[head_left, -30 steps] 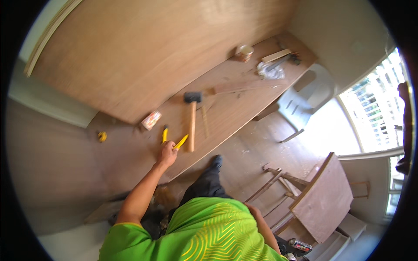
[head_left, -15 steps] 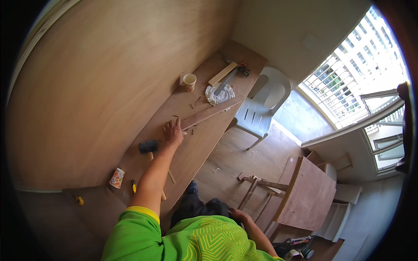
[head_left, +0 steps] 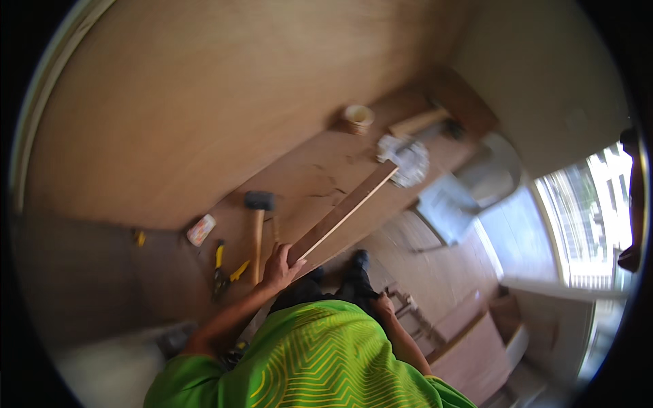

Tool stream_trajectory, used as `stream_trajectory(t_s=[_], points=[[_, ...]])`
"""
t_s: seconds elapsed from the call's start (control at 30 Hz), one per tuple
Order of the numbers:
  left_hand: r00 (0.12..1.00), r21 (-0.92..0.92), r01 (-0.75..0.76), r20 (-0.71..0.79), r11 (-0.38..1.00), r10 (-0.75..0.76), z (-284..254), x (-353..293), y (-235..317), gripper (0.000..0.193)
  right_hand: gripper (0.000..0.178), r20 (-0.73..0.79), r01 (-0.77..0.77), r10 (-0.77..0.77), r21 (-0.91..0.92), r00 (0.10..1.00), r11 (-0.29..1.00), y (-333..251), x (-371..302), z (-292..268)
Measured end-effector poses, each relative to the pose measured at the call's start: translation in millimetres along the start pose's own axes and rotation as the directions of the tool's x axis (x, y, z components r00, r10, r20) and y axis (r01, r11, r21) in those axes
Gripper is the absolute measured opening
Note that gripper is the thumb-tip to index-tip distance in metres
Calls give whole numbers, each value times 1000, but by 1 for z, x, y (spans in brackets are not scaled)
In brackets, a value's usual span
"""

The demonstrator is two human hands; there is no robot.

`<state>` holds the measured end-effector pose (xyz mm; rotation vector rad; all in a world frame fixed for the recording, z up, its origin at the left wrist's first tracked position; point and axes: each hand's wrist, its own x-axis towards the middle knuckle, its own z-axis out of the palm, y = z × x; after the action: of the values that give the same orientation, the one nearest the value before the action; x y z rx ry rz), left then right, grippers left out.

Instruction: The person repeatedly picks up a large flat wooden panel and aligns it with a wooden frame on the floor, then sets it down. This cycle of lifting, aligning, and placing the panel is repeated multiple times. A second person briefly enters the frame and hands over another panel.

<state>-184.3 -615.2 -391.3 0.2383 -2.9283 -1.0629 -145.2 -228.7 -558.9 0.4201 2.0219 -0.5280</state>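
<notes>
My left hand (head_left: 280, 270) is closed around the near end of a long, flat wooden strip (head_left: 347, 209). The strip slants away over the wooden worktop, its far end by a crumpled white cloth (head_left: 408, 163). To the left of the strip lies a mallet (head_left: 259, 201) with a black head and a wooden handle. Beside its handle is a tool with yellow grips (head_left: 238, 271), probably pliers, partly blurred. My right hand (head_left: 384, 307) hangs low against my dark trousers, its fingers too unclear to read.
A paper cup (head_left: 358, 118) stands near the wall panel; another patterned cup (head_left: 201, 230) leans at the left. A small yellow object (head_left: 139, 237) lies farther left. A pale plastic chair (head_left: 445, 204) stands beyond the worktop. Wooden furniture parts (head_left: 476, 353) fill the lower right.
My left hand has taken hold of the wooden strip and drawn it nearer to me, off its former spot. The head view has swung, so everything has shifted and blurred.
</notes>
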Motion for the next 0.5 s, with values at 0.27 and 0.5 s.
stream_trajectory(t_s=[0.27, 0.5], points=[[914, 115, 230, -367, 966, -174, 26, 24, 18, 59, 60, 142, 385, -358, -329, 923, 862, -18, 49, -106], [683, 179, 534, -667, 826, -297, 7, -60, -38, 57, 21, 657, 798, -547, -601, 519, 36, -33, 141, -174]])
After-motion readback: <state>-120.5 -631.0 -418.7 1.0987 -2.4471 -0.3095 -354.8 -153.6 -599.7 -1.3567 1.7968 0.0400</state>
